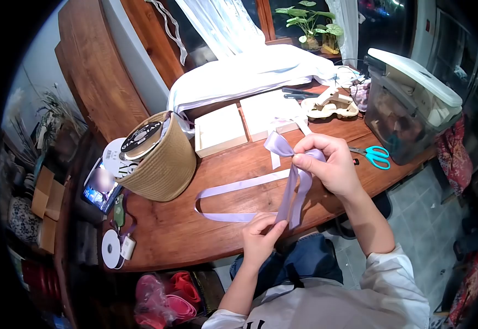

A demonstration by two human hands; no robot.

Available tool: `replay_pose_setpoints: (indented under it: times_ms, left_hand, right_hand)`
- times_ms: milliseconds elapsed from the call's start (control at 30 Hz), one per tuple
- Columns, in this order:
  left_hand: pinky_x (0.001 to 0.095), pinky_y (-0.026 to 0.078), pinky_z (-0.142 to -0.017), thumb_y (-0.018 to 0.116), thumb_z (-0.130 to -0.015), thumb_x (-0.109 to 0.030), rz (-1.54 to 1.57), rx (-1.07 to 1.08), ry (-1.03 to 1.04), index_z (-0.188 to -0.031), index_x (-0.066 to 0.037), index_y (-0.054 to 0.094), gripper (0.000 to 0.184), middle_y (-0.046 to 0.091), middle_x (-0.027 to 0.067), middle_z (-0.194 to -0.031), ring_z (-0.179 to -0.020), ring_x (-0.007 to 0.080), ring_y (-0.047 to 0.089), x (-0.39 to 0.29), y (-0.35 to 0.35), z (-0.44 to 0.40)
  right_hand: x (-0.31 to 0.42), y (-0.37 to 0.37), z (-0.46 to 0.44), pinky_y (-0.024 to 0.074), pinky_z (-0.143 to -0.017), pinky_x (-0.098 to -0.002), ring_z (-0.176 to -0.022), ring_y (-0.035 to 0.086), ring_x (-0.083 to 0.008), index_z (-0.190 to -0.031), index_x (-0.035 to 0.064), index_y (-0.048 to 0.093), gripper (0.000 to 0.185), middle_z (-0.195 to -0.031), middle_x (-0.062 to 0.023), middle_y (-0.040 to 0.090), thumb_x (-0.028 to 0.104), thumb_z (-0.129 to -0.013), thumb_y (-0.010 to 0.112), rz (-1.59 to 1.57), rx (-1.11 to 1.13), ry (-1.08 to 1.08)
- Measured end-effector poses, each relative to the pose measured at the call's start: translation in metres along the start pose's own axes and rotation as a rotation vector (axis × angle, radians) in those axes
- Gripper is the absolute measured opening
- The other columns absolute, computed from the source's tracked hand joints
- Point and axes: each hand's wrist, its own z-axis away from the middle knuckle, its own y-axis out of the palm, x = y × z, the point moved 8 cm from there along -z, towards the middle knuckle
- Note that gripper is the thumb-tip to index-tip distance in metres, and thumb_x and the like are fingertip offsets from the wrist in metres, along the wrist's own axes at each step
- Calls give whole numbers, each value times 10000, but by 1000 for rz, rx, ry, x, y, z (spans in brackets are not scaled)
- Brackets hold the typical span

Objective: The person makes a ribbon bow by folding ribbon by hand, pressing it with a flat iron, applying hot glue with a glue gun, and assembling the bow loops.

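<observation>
A lavender ribbon point(226, 189) is looped into a bow shape at its upper end. My right hand point(327, 164) pinches the gathered middle of the loops between thumb and fingers, above the wooden table point(167, 236). Lower down, my left hand point(261, 236) pinches a hanging length of the same ribbon near the table's front edge. From there the ribbon runs left in a long loop over the tabletop and back toward the bow. Teal-handled scissors point(378, 157) lie to the right of my right hand.
A woven basket point(167, 164) with ribbon spools stands left, beside a phone point(100, 189) and a white spool point(110, 248). Shallow boxes point(220, 131), an egg-carton tray point(332, 107) and white cloth point(250, 71) are behind. A lidded plastic bin point(403, 109) stands right.
</observation>
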Motion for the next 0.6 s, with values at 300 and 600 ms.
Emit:
replay_pose_setpoints:
  times_ms: [300, 600]
  left_hand:
    - [341, 337, -976, 664, -790, -159, 245, 56, 187, -1219, 12, 494, 492, 584, 117, -1131, -1102, 204, 515, -52, -20, -43]
    - [240, 481, -726, 500, -909, -107, 290, 121, 94, -994, 39, 610, 202, 655, 85, -905, -833, 128, 618, -70, -1, -58]
  right_hand:
    - [36, 23, -24, 425, -630, -203, -711, 552, -73, -795, -3, 631, 93, -765, -24, 603, 61, -742, 672, 109, 327, 13]
    - [10, 45, -40, 424, -569, -184, -621, 540, -60, -744, 0, 610, 95, -712, -20, 604, 66, -752, 677, 49, 393, 184]
